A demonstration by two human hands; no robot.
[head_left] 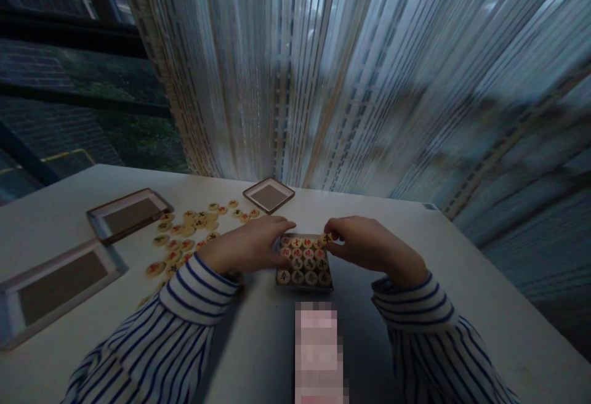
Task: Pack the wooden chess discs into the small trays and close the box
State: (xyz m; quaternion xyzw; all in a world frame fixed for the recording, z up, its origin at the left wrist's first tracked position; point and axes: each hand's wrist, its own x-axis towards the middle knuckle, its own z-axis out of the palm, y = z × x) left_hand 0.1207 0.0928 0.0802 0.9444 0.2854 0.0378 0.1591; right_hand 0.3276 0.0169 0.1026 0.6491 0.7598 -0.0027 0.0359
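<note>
A small box (305,289) in front of me holds rows of round wooden chess pieces with red and black characters. My right hand (369,244) pinches one piece with a black character (327,239) at the box's back right corner. At the box's left side is my left hand (256,242), its thumb and fingers apart, the thumb over the left pieces. Nothing shows between those fingers. Many loose pieces (187,230) lie scattered on the white table to the left, some of them partly behind my left hand and sleeve.
An empty tray-like lid (269,196) lies behind the box. Two more shallow trays, one farther back (129,214) and one nearer (60,287), lie at the left. A blurred pink object (318,351) is close to me. String curtains and a window stand beyond the white table (462,305).
</note>
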